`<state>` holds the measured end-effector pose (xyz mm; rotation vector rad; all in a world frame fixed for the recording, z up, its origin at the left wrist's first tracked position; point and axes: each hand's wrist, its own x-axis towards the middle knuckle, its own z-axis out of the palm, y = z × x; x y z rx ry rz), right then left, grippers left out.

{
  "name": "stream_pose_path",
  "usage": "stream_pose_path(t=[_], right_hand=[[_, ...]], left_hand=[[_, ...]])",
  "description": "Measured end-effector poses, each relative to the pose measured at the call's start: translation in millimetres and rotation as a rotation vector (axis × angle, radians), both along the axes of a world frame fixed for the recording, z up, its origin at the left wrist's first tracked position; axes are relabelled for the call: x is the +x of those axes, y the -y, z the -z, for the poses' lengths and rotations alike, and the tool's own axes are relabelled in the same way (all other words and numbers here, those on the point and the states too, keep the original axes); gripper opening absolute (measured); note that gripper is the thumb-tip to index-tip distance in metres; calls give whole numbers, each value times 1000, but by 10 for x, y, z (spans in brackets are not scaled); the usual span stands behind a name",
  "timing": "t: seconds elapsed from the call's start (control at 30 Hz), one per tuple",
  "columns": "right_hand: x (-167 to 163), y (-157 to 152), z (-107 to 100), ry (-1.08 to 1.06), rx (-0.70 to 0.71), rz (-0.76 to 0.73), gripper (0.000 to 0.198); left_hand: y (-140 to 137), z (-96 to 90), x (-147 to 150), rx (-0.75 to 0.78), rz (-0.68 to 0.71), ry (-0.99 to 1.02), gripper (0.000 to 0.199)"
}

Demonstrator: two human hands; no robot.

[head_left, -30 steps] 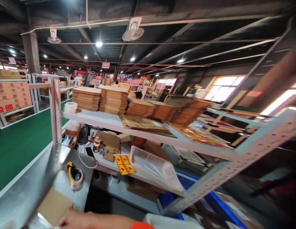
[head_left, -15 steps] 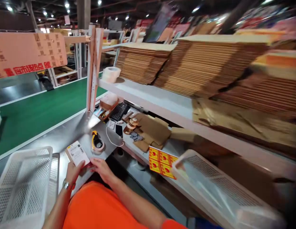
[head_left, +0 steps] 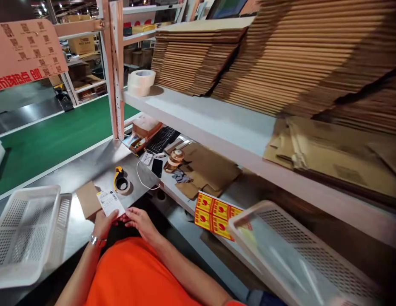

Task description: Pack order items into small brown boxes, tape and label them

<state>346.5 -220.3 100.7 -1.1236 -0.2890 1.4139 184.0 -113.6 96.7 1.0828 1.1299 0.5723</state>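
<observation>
A white printed shipping label is held up in front of me, over the near edge of the metal table. My left hand pinches its lower left side, thumb on top. At its lower right corner, my right hand grips the edge between thumb and fingers. Behind the label, a flat brown cardboard box lies on the table, partly covered by the label. A yellow and black tape dispenser rests just beyond.
White perforated baskets stand at the left and right. Red and yellow stickers hang by the right basket. A shelf holds stacked cardboard and tape rolls. A phone and keyboard lie below; a green conveyor runs behind.
The label has come away from above the brown box toward me, and more of the box shows now. Both hands still hold the label. My view has turned slightly.
</observation>
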Motion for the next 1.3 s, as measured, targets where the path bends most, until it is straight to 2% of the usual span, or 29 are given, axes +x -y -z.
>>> stream_pose_path(t=[0.23, 0.47, 0.6, 0.67, 0.77, 0.83, 0.9, 0.97, 1.1, 1.2, 1.3], right_hand=[[274, 302, 115, 9, -11, 20, 67], [468, 517, 195, 59, -3, 22, 70], [551, 595, 257, 92, -2, 39, 66], [581, 623, 296, 117, -14, 60, 65], [605, 660, 352, 122, -31, 83, 64], [611, 684, 385, 129, -31, 82, 62], [619, 713, 418, 146, -19, 80, 60], [637, 754, 456, 147, -3, 80, 58], [703, 888, 561, 51, 8, 92, 62], [749, 1003, 662, 24, -13, 173, 67], [785, 1091, 763, 49, -50, 235, 67]], left_hand=[[281, 48, 300, -66, 34, -38, 50], [499, 96, 519, -172, 42, 14, 58], [565, 198, 624, -167, 125, -26, 66], [600, 257, 674, -74, 123, -145, 74], [664, 283, 729, 280, 54, -343, 86], [706, 232, 759, 506, 143, -338, 68], [739, 134, 796, 570, 338, -272, 46], [760, 22, 844, 520, 465, -261, 50], [757, -124, 953, 353, 530, -276, 66], [740, -103, 1047, 219, 633, -232, 67], [742, -11, 1161, 200, 691, -289, 60]])
